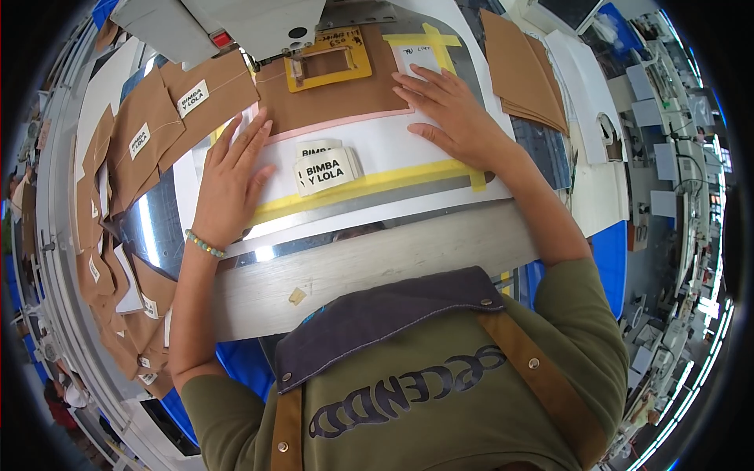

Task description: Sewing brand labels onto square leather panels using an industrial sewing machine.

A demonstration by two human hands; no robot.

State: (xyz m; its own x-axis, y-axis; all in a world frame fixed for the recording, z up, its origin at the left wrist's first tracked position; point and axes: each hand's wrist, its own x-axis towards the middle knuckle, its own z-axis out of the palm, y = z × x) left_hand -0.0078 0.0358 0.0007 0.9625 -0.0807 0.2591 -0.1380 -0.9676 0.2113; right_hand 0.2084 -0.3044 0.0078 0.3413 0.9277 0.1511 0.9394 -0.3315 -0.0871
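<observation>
My left hand [230, 180] lies flat with fingers spread on the white work surface [393, 149], its fingertips touching the left edge of a brown piece of material [338, 98]. My right hand [452, 114] rests flat on the right end of that brown piece, fingers apart. The brown piece sits under a yellow rectangular frame [330, 59] at the sewing machine head [259, 23]. A small stack of cream labels [326, 169] lies between my hands. Neither hand grips anything.
Several brown pieces with sewn labels [157, 125] fan out at the left and down the curved metal table [153, 228]. A stack of plain brown pieces [522, 74] lies at the right. Yellow tape [377, 180] marks the white surface.
</observation>
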